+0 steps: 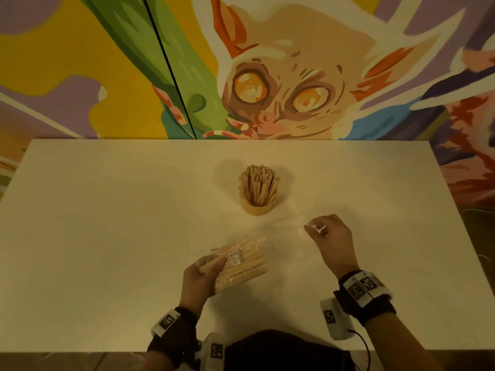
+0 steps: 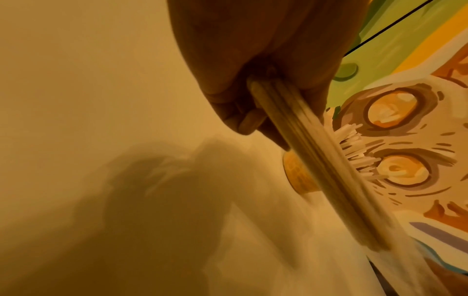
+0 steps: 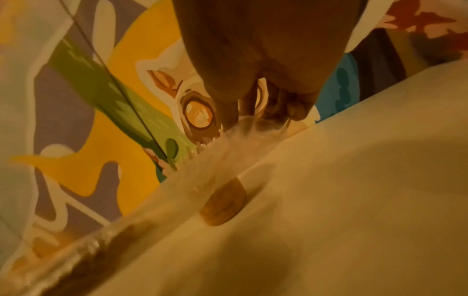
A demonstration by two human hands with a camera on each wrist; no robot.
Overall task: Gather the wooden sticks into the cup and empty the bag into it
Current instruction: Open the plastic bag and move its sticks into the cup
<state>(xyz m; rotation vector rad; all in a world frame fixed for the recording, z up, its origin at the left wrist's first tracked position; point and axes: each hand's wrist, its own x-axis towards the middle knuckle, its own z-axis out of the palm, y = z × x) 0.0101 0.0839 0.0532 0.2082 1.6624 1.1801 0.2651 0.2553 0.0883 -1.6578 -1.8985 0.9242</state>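
Wrist bands (image 1: 367, 286): nearest to us, we see a dark band with printed square markers on each forearm.
Left hand (image 1: 199, 277): we find it low and left of centre, its fingers (image 2: 247, 120) curled round the near end of the bundled sticks through the plastic.
Bag (image 1: 242, 263): we see clear plastic holding a packed bundle of wooden sticks, with a white label (image 1: 235, 257) on top. The bundle lies slantwise, its far end pointing up and to the right. We cannot tell whether it touches the bench or is lifted just off it.
Loose end of bag (image 1: 289, 236): we see crinkled, see-through film stretching from the bundle toward the right hand.
Right hand (image 1: 330, 236): it sits to the right of the bundle and a little farther away, its fingers (image 1: 312, 230) bent and pinching the tip of the film. In the right wrist view, we see the film fan out from that pinch.
Bench (image 1: 107, 236): we note a pale, flat top carrying everything.
Cup (image 1: 258, 206): farther out, near the middle of the bench, we find a small tan cup standing upright, well apart from both hands.
Wooden sticks (image 1: 258, 180): we see many standing on end in the cup and fanning outward at the top.
Wall (image 1: 294, 76): farthest off, we see a painted mural of a large-eyed animal.
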